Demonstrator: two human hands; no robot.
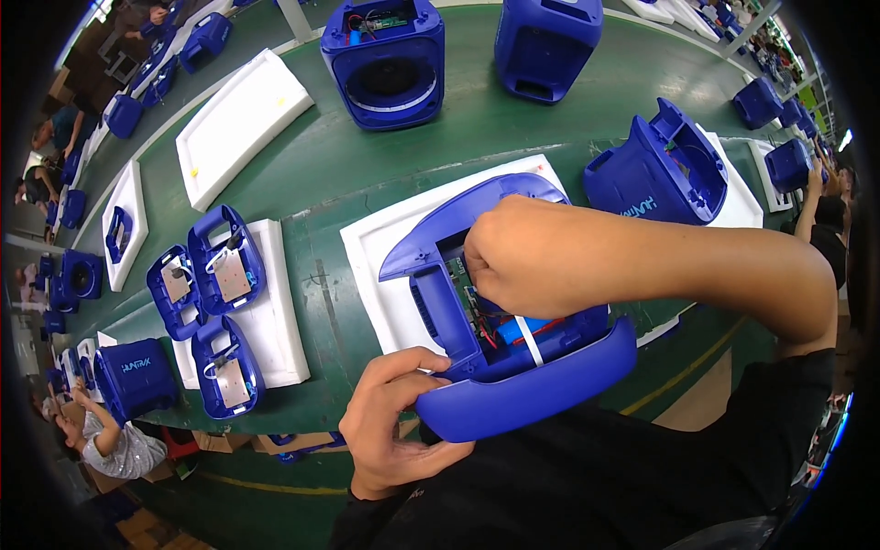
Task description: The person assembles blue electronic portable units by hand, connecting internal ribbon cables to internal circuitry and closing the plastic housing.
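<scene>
A blue plastic speaker housing (527, 390) lies open in front of me on a white foam tray (367, 261). Inside it show a green circuit board (461, 286), red wires and a blue battery pack (518, 330) crossed by a white strap (530, 341). My left hand (390, 417) grips the housing's near left corner, thumb and fingers around its edge. Reaching over from the right, my right hand (527, 252) is closed and turned down into the cavity, above the circuit board. Its fingertips are hidden, so whatever they hold cannot be made out.
Blue panels (227, 266) with boards and white cables lie on a foam tray at left. Across the green bench (321, 275) stand two blue housings (392, 73) (548, 46); another housing (655, 170) sits at right. An unoccupied foam tray (240, 128) lies far left. People work at both sides.
</scene>
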